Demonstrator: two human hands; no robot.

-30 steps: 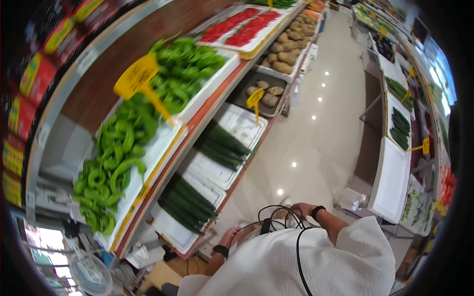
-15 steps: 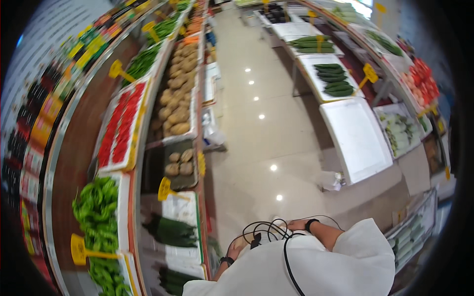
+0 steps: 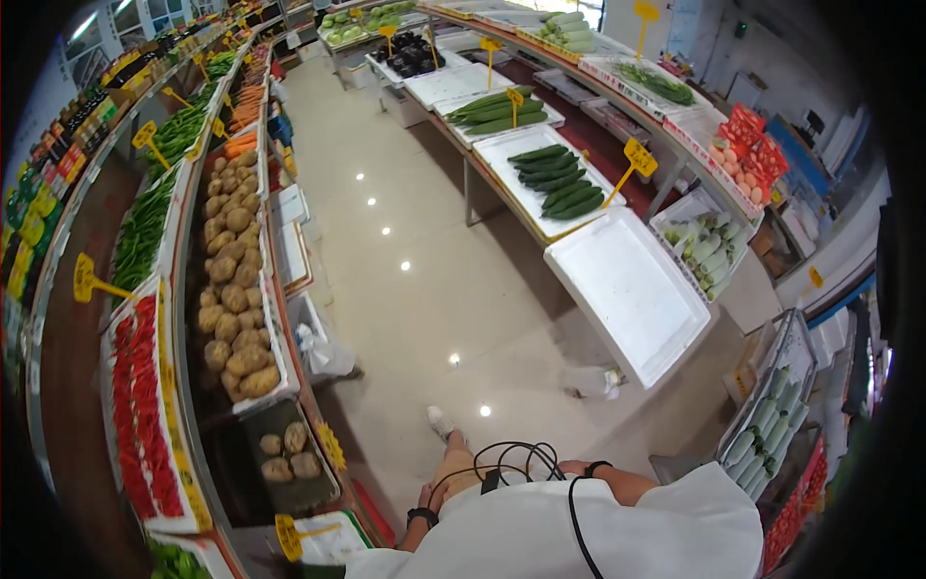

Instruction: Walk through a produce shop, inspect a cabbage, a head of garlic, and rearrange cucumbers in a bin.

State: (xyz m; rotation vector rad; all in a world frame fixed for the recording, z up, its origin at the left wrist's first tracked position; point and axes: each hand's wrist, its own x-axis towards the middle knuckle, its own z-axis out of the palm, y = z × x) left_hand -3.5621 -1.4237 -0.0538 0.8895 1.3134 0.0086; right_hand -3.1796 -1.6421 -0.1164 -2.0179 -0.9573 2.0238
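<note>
- My left hand (image 3: 436,494) and right hand (image 3: 567,469) sit low against my belly. They are just above the hem of my white short-sleeved shirt (image 3: 598,536), and each wrist carries a black band.
- The thin black looped cable (image 3: 526,452) lies between the two hands. It arches just ahead of the fingers and runs back over the shirt to my right.
- I judge that this handling goes best with a light, even grip. The loops should be gathered close to my body and not pulled tight, so that nothing hangs toward my white shoe (image 3: 440,421), which is just ahead of the left fingers.
- Left fingers: they are at or right beside the near end of the cable loop. I cannot tell how far open they are or whether they grip it, because they are small here and partly hidden by the shirt edge.
- Right fingers: they lie at the far side of the loop and seem to touch it. I cannot tell how they are spread either.
- Around me:
  - The glossy beige tiled floor (image 3: 415,222) stretches away ahead of both hands.
  - A heap of brown potatoes (image 3: 231,289) and a bed of long red peppers (image 3: 135,405) lie on the shelf well to the left of the left fingers.
  - A bare white foam tray (image 3: 627,289) is ahead and right of the right fingers.
  - Dark green cucumbers (image 3: 559,183) lie beyond that tray.
</note>
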